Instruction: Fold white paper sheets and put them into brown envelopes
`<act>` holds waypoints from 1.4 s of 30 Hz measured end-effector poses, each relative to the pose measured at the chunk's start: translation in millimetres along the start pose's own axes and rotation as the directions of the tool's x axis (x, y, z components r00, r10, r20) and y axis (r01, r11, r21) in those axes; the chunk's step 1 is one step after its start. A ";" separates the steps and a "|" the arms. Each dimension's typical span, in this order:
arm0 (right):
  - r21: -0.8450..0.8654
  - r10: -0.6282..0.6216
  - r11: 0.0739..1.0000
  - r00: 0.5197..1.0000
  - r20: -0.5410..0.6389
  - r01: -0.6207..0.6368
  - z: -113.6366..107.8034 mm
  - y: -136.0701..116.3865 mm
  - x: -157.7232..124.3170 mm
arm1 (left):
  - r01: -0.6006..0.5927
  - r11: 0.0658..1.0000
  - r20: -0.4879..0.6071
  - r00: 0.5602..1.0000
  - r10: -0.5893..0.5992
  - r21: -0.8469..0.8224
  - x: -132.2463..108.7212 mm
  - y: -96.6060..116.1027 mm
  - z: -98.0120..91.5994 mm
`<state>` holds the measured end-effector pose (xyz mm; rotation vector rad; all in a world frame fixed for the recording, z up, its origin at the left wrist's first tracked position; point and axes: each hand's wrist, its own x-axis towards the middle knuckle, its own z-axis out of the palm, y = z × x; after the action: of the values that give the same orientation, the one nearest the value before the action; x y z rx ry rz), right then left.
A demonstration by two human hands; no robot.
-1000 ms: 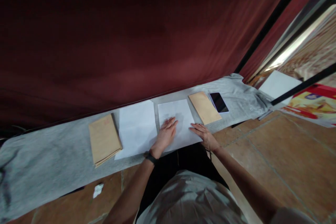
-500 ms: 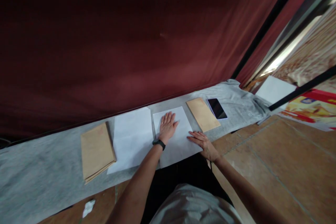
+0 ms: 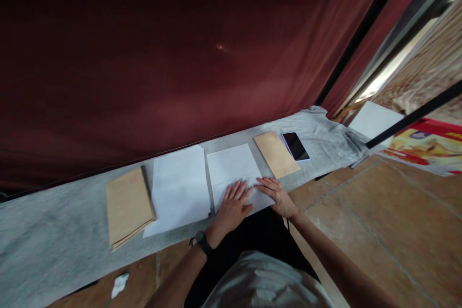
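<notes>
A white sheet of paper (image 3: 231, 161) lies flat on the grey cloth in front of me. My left hand (image 3: 234, 206), with a dark band on its wrist, rests on the sheet's near part, fingers stretched out. Beside it, my right hand (image 3: 277, 196) lies on the near right corner of the same sheet, its fingers extended and flat. To the left is a stack of white paper (image 3: 180, 187), and further left a pile of brown envelopes (image 3: 129, 207). One brown envelope (image 3: 276, 154) lies just right of the sheet.
The grey cloth (image 3: 54, 231) covers a long narrow surface along a dark red curtain (image 3: 202, 77). A phone (image 3: 296, 146) lies right of the single envelope. Crumpled white tissue (image 3: 120, 285) is on the tiled floor. A black bar (image 3: 415, 115) and a colourful box (image 3: 429, 147) are at right.
My left hand has slid from the middle of the sheet down toward its near edge, closer to my right hand. The right hand stays at the corner. The view has shifted slightly.
</notes>
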<state>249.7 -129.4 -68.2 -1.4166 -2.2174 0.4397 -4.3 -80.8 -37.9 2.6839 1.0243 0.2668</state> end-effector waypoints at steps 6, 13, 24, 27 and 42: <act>-0.009 0.005 1.000 1.000 0.003 -0.005 -0.8 0.3 -0.7 | 0.156 0.983 -0.073 0.986 -0.149 0.093 -44.8 -13.4 -10.1; -0.021 -0.002 1.000 1.000 -0.023 0.001 3.9 4.3 -1.3 | 0.261 0.955 -0.137 0.960 -0.242 0.140 -28.9 -28.7 -35.1; -0.078 0.016 0.997 1.000 -0.013 -0.017 4.9 2.1 1.4 | 0.462 0.837 -0.035 0.880 -0.474 0.292 49.9 -90.9 -52.5; -0.079 0.011 0.997 1.000 -0.014 -0.012 6.9 3.2 1.2 | 0.473 0.823 -0.033 0.872 -0.488 0.315 40.4 -102.9 -57.1; -0.052 0.012 0.999 0.999 0.031 -0.011 -1.1 4.9 1.1 | 0.071 0.994 0.012 0.997 -0.073 0.082 -74.6 -16.9 -21.2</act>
<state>253.6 -126.3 -69.4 -1.4595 -2.2624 0.4138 -75.2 -115.3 -28.8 2.7094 1.1486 0.1944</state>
